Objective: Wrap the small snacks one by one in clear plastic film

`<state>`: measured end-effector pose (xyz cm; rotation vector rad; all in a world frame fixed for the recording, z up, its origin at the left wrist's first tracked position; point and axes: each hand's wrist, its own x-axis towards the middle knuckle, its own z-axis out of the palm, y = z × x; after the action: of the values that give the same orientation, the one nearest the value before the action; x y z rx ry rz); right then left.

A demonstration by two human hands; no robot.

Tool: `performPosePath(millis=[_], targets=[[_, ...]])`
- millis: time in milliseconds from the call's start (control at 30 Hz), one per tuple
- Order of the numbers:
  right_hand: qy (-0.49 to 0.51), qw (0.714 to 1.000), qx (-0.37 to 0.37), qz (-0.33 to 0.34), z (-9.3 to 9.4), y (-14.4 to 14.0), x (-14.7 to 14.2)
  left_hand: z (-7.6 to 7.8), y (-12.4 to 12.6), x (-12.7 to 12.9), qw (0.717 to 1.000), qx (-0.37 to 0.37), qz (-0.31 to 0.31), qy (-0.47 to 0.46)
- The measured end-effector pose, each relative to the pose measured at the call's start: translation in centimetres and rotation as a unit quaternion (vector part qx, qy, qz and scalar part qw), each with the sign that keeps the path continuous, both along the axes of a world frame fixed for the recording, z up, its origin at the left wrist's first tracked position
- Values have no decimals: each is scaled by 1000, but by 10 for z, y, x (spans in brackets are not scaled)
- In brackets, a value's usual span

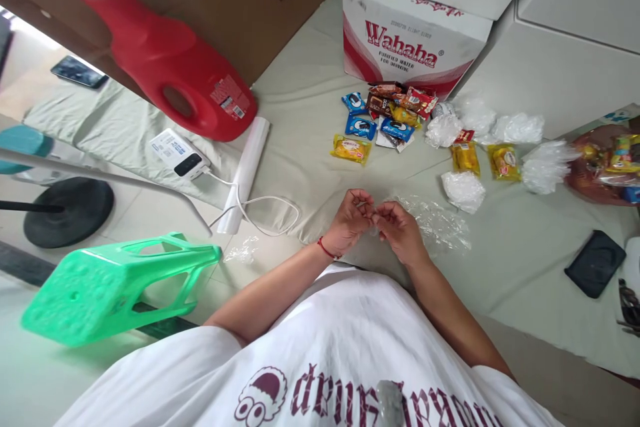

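Clear plastic (373, 231) sits on the near side of the Wahaha carton (405, 43); your left hand (347, 228) and right hand (403, 235) pinch it between bent fingertips. Crumpled film (443, 227) also lies carton-near-side, wrapped snacks (361, 127) just before the carton, a red jug (200, 73) to its left.

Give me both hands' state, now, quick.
Left hand: closed in a pinch, apparently on a bit of clear plastic.
Right hand: also closed in a pinch, apparently on the same clear plastic.
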<state>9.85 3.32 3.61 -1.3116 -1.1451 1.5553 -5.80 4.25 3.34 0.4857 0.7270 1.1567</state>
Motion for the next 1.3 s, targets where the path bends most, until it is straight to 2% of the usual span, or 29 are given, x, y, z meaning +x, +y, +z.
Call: performPosePath(millis=[133,233,333,467,600,667,733,800,933,1000,1067,1167,1233,1300], targets=[[14,999,-7,-52,1,5,1,-5,2,-2,999,-40,37,2],[11,998,5,-70,1,5,6,-9,4,-8,996,-55,65,38],[-23,999,23,-44,0,2,9,-9,5,-8,990,-28,30,138],[-77,995,67,-1,1,-2,11,-6,10,0,953,18,-13,301],[-143,979,145,33,3,-10,14,-8,25,16,951,32,-37,306],[-183,962,201,28,1,-18,17,-10,33,25,956,-1,-12,295],[-214,947,238,-9,-3,-29,21,-12,40,32,958,-48,28,280],[-226,946,231,-38,-8,-42,26,-14,44,36,958,-73,61,271],[-182,976,114,-37,-11,-58,41,-14,41,34,952,-60,100,281],[-150,980,82,-100,-7,-54,46,-11,35,33,946,-20,113,303],[-152,973,86,-150,0,-40,45,-8,28,33,937,33,114,328],[-191,969,87,-131,8,-8,36,-5,15,34,932,82,96,340],[-186,971,79,-125,9,12,27,-7,7,30,936,68,86,335],[-164,976,80,-123,7,24,20,-11,0,19,944,21,81,319]])
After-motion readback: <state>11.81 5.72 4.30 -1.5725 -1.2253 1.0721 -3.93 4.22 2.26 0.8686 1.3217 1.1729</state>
